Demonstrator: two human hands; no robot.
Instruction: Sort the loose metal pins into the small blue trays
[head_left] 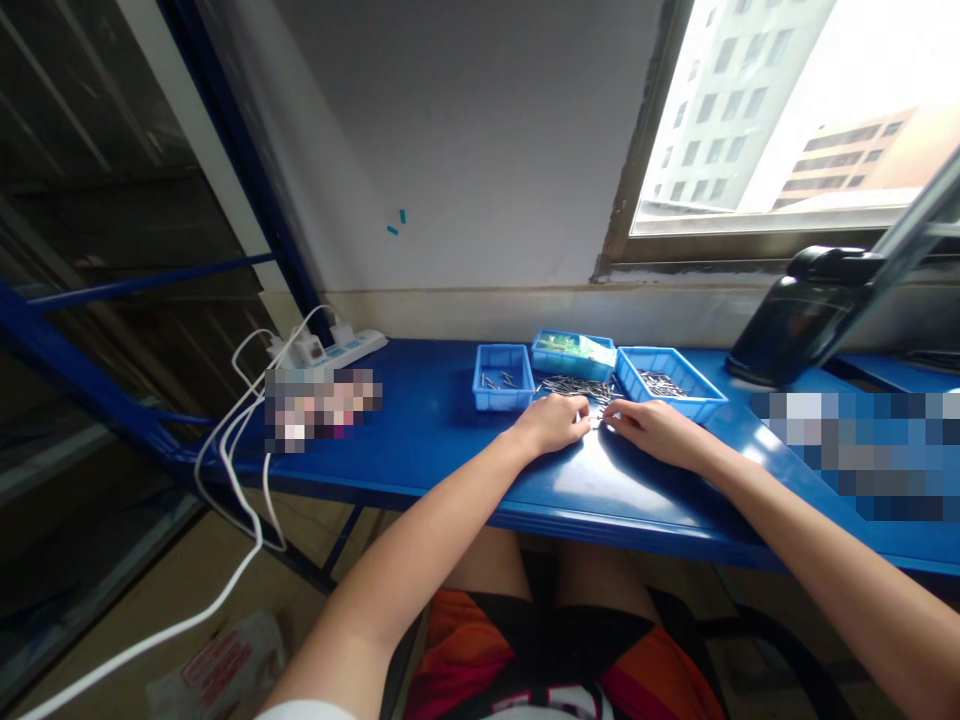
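Note:
My left hand (553, 423) is closed, thumb and fingers pressed together low over the blue table. Facing it, my right hand (654, 430) pinches with its fingertips. Something tiny and silvery shows between the two hands, too small to name. Just beyond my fingers lies a loose pile of thin metal pieces (574, 387), pin-like in shape. A blue tray (504, 400) to the left holds a few similar pieces. Another blue tray (694, 404), behind my right hand, has many more. The back blue bin (547, 362) contains a green and white packet (577, 347).
A black bottle (780, 315) stands at the right, near the window. On the left a white power strip (356, 350) with plugs and trailing white cables (240, 480) sits by the blue frame post. Pixelated patches hide things at both sides. The wall (480, 150) rises behind the table (420, 420).

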